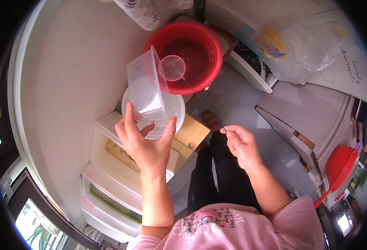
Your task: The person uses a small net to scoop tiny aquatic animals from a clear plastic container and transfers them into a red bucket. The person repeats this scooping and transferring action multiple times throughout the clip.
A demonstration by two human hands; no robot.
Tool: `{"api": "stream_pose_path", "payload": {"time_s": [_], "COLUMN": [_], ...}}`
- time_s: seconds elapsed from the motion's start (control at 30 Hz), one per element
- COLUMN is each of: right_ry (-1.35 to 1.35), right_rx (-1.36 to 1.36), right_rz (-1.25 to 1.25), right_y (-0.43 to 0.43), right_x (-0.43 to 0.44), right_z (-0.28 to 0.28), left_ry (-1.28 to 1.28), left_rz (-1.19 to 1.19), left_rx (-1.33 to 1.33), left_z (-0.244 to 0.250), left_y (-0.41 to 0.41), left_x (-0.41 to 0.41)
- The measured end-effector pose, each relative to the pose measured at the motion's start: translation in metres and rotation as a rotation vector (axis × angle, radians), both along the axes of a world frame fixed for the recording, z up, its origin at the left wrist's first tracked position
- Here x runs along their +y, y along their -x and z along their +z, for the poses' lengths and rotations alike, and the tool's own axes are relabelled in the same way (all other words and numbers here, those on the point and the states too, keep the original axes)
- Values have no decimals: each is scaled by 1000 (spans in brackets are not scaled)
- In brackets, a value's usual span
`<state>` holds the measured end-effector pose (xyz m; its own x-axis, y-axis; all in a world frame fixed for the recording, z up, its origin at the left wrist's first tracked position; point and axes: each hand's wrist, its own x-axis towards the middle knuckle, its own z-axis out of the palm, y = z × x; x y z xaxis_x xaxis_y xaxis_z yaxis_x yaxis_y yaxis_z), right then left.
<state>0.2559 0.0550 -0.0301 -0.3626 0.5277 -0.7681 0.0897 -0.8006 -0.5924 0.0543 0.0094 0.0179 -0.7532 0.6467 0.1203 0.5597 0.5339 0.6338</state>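
My left hand point(149, 143) holds a clear plastic tub point(144, 90) by its base, tipped on its side with the rim towards the red plastic basin point(214, 40). Between the thumb and fingers of my right hand point(241, 145) is the thin handle of a small pink-rimmed mesh net point(172, 68). The net's head is beside the tub's rim and over the basin, which seems to hold water. Below the tub, a round white-rimmed plastic container point(181, 109) stands by the wall; small dark specks show in it.
Translucent storage drawers point(111, 184) stand at the left, near a wooden box point(194, 131). An open white drawer point(249, 73) juts out at the upper right, by a clear plastic bag point(308, 47). A red long-handled scoop point(339, 168) lies at the right. A patterned cloth point(141, 12) hangs above.
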Motion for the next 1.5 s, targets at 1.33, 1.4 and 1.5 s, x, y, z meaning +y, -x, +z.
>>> {"api": "stream_pose_path", "payload": {"time_s": [1.33,1.4,1.5], "right_ry": [21,8,18], "right_rx": [-19,-15,0], "right_rz": [19,18,28], "right_y": [14,15,13], "right_x": [-18,-25,-36], "right_z": [4,4,1], "left_ry": [-413,-465,-519], "left_rz": [114,149,193], "left_rx": [-519,-592,-607], "left_z": [-28,-25,-20], "left_y": [17,22,26], "left_x": [-71,-82,-102]}}
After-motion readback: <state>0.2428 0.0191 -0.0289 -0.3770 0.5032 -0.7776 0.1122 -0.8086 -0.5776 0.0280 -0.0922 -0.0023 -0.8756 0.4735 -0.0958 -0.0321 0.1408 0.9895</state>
